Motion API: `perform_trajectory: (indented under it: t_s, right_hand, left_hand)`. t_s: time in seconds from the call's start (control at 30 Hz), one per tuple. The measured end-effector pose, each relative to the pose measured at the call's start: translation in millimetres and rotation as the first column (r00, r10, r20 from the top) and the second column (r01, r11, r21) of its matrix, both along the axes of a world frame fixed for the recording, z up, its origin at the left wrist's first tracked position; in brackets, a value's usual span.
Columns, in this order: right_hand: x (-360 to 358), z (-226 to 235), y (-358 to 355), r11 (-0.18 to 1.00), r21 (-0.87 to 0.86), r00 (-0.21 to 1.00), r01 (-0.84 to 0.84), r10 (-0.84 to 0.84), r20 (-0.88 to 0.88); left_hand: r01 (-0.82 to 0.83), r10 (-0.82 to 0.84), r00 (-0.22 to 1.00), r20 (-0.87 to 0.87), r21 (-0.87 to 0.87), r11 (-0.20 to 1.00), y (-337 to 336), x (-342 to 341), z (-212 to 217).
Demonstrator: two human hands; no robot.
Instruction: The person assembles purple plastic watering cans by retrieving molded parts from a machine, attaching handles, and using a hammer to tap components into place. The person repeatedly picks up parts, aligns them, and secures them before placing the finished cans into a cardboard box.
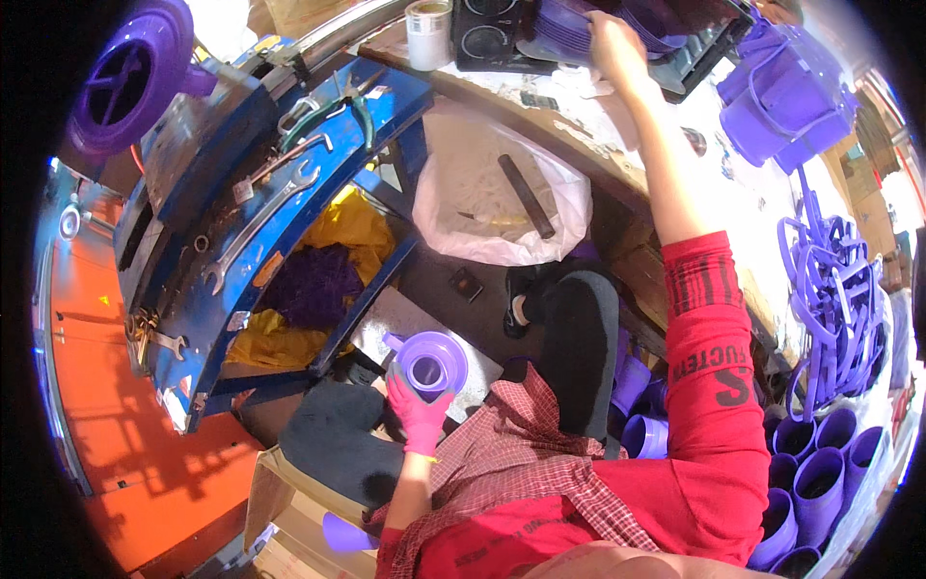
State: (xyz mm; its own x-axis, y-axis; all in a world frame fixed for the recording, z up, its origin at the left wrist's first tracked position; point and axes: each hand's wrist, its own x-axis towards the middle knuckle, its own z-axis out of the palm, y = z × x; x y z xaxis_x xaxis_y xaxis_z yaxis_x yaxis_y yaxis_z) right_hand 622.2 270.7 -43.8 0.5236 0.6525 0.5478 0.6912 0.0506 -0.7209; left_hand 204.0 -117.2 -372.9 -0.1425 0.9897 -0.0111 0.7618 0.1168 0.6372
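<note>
Left hand [419,413], pink-gloved, fingers wrapped round the lower side of a purple funnel [453,359], wide mouth up, and that's a firm hold! The funnel sits nearer the wearer than the white plastic sack [502,251], a touch to its left. Over to the right hand [614,48], bare, arm at full stretch, up beyond the sack and to its right: it's at the nested purple dishes [559,31] by a black crate [709,60], and whether those fingers have closed on a rim, I cannot tell.

Inside the sack, a dark bar [526,196] lies aslant. Left of the sack stands the blue metal stand [400,95], carrying a long open-ended spanner [256,224] and green-handled pliers [362,121]. Beyond the sack, a white tin [427,41]. Far to the sack's right, purple buckets [786,111], then nearer the wearer a tangle of purple straps [834,309], and nearer again, upright purple cups [813,511] packed together.
</note>
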Motion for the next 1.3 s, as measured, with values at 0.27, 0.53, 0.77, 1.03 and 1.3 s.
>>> perform_trajectory:
  t_s: [0.27,0.53,0.77,1.03,1.3]
  right_hand:
    - [-1.0,35.0,-6.5,0.997,-0.029,0.745,0.066,-0.030,0.667]
    - [-88.0,-31.9,-198.6,0.657,0.156,0.551,-0.737,0.719,-0.423]
    - [-225.8,-238.8,-337.2,0.484,-0.048,0.090,-0.874,0.065,-0.994]
    - [-220.2,-285.1,-326.3,0.283,-0.518,0.566,-0.807,0.622,-0.542]
    - [-219.0,-268.8,-321.4,0.207,-0.701,0.601,-0.683,0.705,-0.377]
  left_hand:
    - [0.038,-0.034,0.987,0.154,-0.027,0.999,-24.9,-47.4,72.9]
    - [-0.062,-0.028,0.737,0.675,0.109,0.992,-28.7,-39.3,132.5]
    - [0.212,-0.210,0.911,0.354,0.034,0.977,-7.7,-41.7,99.2]
    - [0.274,-0.260,0.960,0.108,-0.155,0.949,13.2,-47.0,37.5]
    - [0.401,-0.404,0.915,0.009,-0.133,0.906,36.8,-53.9,34.6]
